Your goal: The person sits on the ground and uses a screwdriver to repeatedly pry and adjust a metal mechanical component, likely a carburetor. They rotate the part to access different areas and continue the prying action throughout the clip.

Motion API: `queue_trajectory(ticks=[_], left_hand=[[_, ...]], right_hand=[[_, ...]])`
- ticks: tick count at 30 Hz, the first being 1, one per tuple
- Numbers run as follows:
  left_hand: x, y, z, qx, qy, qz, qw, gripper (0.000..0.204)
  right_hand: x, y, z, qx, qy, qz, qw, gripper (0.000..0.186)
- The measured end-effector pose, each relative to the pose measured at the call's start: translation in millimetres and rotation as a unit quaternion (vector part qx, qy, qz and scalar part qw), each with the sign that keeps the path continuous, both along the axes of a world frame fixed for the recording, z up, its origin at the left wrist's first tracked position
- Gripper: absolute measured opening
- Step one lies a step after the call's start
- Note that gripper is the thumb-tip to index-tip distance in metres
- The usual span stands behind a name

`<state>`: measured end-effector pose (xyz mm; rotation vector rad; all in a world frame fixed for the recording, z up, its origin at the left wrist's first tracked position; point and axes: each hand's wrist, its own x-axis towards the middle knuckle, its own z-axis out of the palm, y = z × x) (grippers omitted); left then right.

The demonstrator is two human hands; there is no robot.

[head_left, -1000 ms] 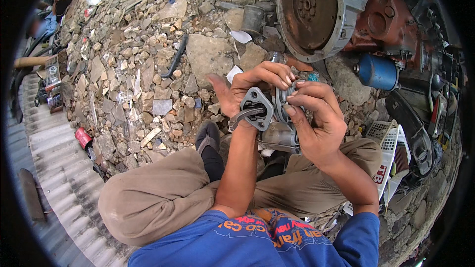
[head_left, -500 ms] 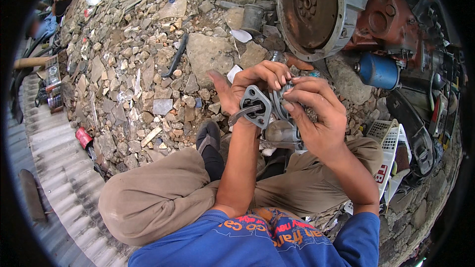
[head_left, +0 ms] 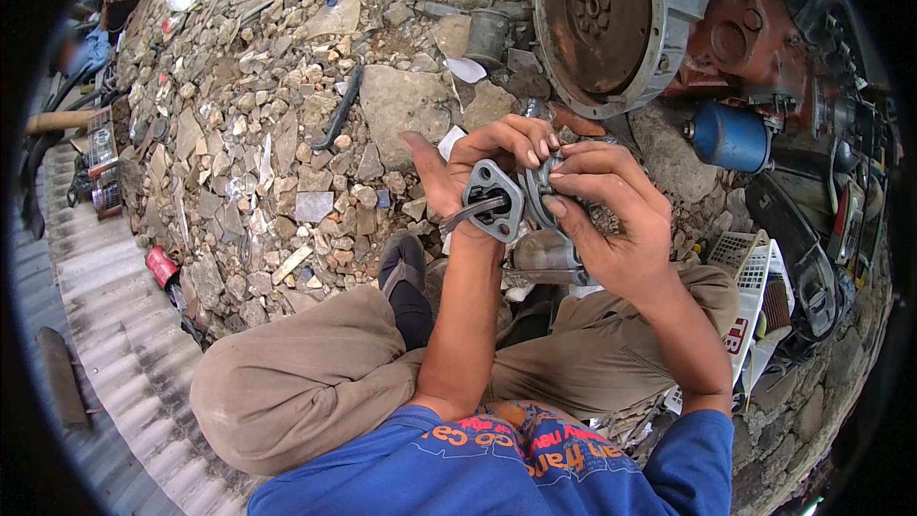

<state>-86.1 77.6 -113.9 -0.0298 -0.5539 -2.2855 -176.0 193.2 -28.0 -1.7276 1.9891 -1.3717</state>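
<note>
Both hands hold a grey metal mechanical fuel pump [head_left: 513, 207] above my lap. Its flat flange with bolt holes faces left, and a lever sticks out of the flange opening. A rounded cup, clear or shiny, hangs at the pump's lower side. My left hand [head_left: 457, 172] is behind the flange, its thumb stretched out to the left and its fingers curled over the pump's top. From the right, my right hand [head_left: 619, 225] pinches the top edge of the pump body with thumb and fingers. Whatever small part lies between the fingertips is hidden.
Broken stones [head_left: 258, 162] cover the ground ahead. At the far right stand a round flywheel in its housing [head_left: 597, 24], a red engine block [head_left: 735, 38] and a blue filter [head_left: 731, 137]. A white plastic basket [head_left: 750, 277] is right of my knee; corrugated sheeting [head_left: 124, 296] lies left.
The pump has turned slightly in my hands, and its lever has shifted a little. The right fingers have moved slightly along the top edge.
</note>
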Motion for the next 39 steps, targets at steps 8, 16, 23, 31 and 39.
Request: queue_trajectory(ticks=[8,16,23,31,39], left_hand=[[-2.0,-0.9,-4.5,0.062,0.059,0.010,0.996,0.099],[-5.9,0.4,-3.3,0.135,0.058,0.059,0.987,0.102],[-12.2,5.4,-0.7,0.111,0.069,0.081,0.988,0.096],[-16.3,-0.4,28.4,0.028,-0.041,0.025,0.998,0.094],[-3.2,-16.0,56.5,-0.066,-0.320,-0.177,0.928,0.101]], right_hand=[[-6.9,3.3,29.3,0.073,0.030,-0.016,0.997,0.073],[20.7,9.4,7.7,0.112,-0.214,-0.005,0.970,0.106],[12.0,6.7,19.3,0.138,-0.056,-0.008,0.989,0.079],[-1.0,9.3,36.4,0.133,-0.065,-0.017,0.989,0.075],[-29.8,10.4,58.2,0.079,-0.031,-0.017,0.996,0.075]])
